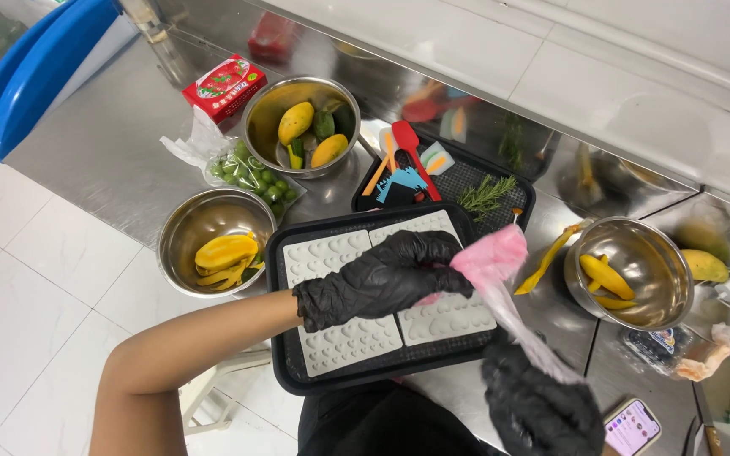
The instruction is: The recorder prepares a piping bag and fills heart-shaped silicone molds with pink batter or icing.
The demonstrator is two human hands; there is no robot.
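Note:
My left hand (pixel 382 280), in a black glove, pinches the lower end of a clear piping bag filled with pink cream (pixel 492 257), holding it over two white silicone moulds (pixel 344 342) with small shaped cavities. The moulds lie side by side on a black tray (pixel 285 371). My right hand (pixel 538 405), also in a black glove, grips the twisted top of the piping bag near the counter's front edge.
A steel bowl of mango peel (pixel 217 241) sits left of the tray. Another bowl with whole mangoes (pixel 302 127) stands behind, beside a bag of green fruit (pixel 251 173) and a red carton (pixel 226 84). A second black tray (pixel 466 181) holds spatulas and rosemary. Right: bowl of mango slices (pixel 627 270), phone (pixel 631 426).

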